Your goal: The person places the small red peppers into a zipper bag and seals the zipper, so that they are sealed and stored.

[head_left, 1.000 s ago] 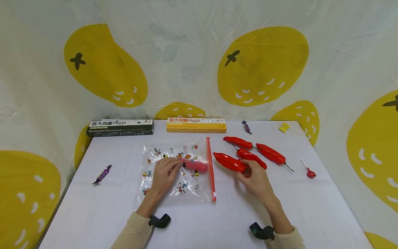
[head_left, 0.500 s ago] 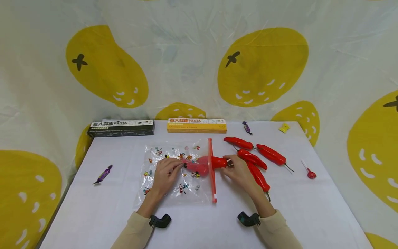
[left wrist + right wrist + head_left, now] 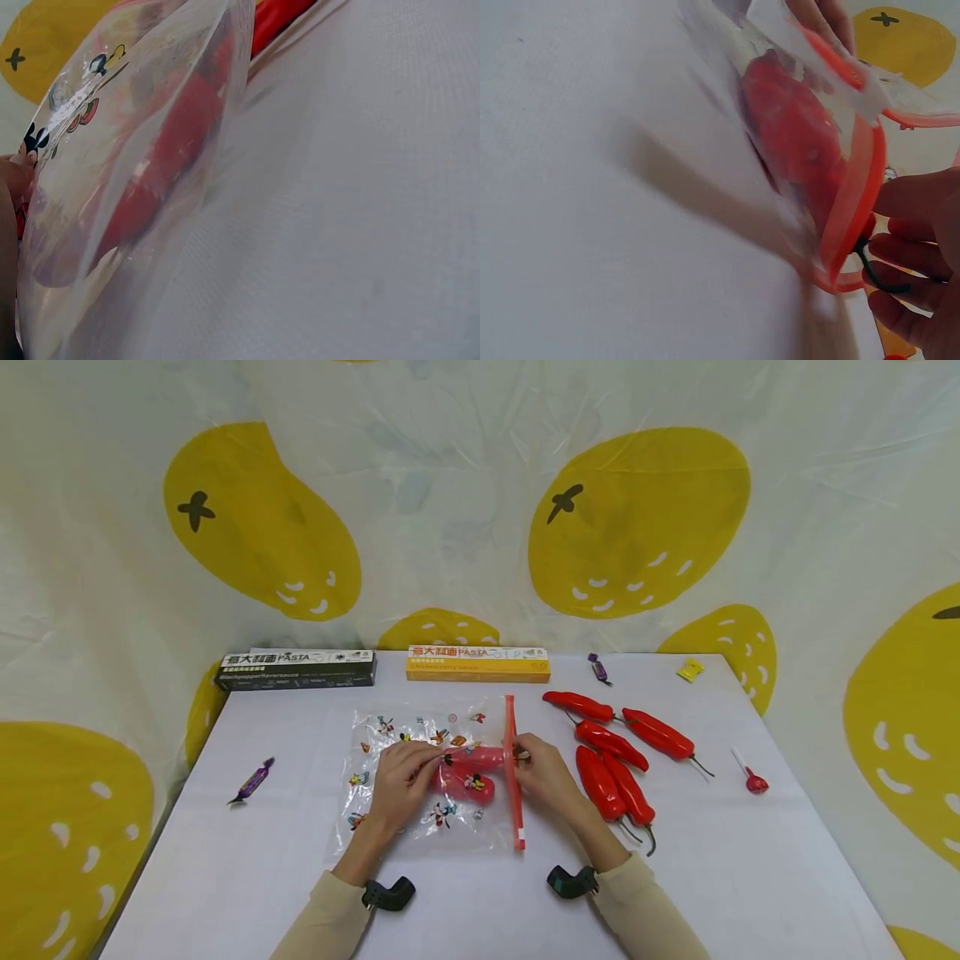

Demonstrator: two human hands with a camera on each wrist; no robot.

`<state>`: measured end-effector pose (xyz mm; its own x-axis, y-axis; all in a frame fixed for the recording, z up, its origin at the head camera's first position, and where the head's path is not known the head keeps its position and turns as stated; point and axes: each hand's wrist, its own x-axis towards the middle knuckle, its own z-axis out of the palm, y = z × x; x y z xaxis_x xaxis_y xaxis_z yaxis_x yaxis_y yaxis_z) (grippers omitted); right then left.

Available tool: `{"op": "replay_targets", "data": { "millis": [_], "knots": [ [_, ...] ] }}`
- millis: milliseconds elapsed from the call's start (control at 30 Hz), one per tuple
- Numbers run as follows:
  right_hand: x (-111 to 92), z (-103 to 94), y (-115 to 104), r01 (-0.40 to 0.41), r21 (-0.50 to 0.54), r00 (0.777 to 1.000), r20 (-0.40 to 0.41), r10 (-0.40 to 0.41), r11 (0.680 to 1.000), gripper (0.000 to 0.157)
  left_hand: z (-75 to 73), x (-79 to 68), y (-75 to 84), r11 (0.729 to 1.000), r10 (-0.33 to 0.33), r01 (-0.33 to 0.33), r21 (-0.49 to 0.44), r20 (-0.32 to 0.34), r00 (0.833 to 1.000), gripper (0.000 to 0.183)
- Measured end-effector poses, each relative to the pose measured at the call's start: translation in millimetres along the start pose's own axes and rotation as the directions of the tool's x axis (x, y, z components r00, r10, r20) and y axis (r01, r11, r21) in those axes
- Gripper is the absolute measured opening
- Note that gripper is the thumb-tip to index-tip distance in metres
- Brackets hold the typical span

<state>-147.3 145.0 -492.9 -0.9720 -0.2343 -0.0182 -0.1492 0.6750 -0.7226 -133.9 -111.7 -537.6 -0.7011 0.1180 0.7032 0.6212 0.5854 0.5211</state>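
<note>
A clear zip bag (image 3: 375, 827) with cartoon prints and a red zip edge (image 3: 516, 810) lies in the middle of the table. My left hand (image 3: 401, 781) pinches its upper film. Inside lie red chili peppers: one (image 3: 472, 785) rests nearer me, while another (image 3: 480, 758) points left from the bag's mouth. At that mouth, my right hand (image 3: 547, 777) holds the second pepper by its stem end. In the right wrist view the green stem (image 3: 877, 277) lies across my fingers (image 3: 907, 255). The left wrist view shows red peppers (image 3: 172, 142) blurred through the film.
Several red chili peppers (image 3: 600, 781) lie to the right of the bag. A lollipop (image 3: 753, 781) is farther right. Two pasta boxes (image 3: 296, 670) stand at the back. Purple wrapped candies (image 3: 252, 781) lie left and back; a yellow candy (image 3: 690, 670) is back right.
My right hand took a chili pepper from the table and moved left, sliding it through the bag's mouth until only its stem end is at the opening. The left hand stayed on the film.
</note>
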Motion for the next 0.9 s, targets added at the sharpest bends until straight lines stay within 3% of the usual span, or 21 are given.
{"op": "replay_targets", "data": {
  "millis": [233, 433, 700, 900],
  "knots": [
    [-3, -24.7, 6, 0.014, -0.056, 0.999, -0.046, -0.017, 0.998, 0.047, -1.4, 1.9, 0.7, 1.000, 0.016, -0.016, 0.000, -0.032, 0.999, 0.017],
    [3, -58.3, 28, -0.054, -0.156, 0.994, -0.105, 0.038, 0.986, 0.054, -2.1, 1.7, 1.3, 1.000, 0.007, -0.007, 0.003, -0.025, 1.000, 0.017],
    [8, -80.0, 54, -0.208, -0.357, 0.973, -0.175, 0.153, 0.911, 0.056, -0.7, -0.8, -0.1, 1.000, -0.002, 0.002, 0.003, -0.012, 1.000, 0.017],
    [10, -81.3, 66, -0.216, -0.425, 0.972, -0.176, 0.154, 0.879, 0.055, -0.9, -1.2, 0.8, 1.000, -0.011, 0.011, 0.006, 0.000, 1.000, 0.017]
  ]
}}
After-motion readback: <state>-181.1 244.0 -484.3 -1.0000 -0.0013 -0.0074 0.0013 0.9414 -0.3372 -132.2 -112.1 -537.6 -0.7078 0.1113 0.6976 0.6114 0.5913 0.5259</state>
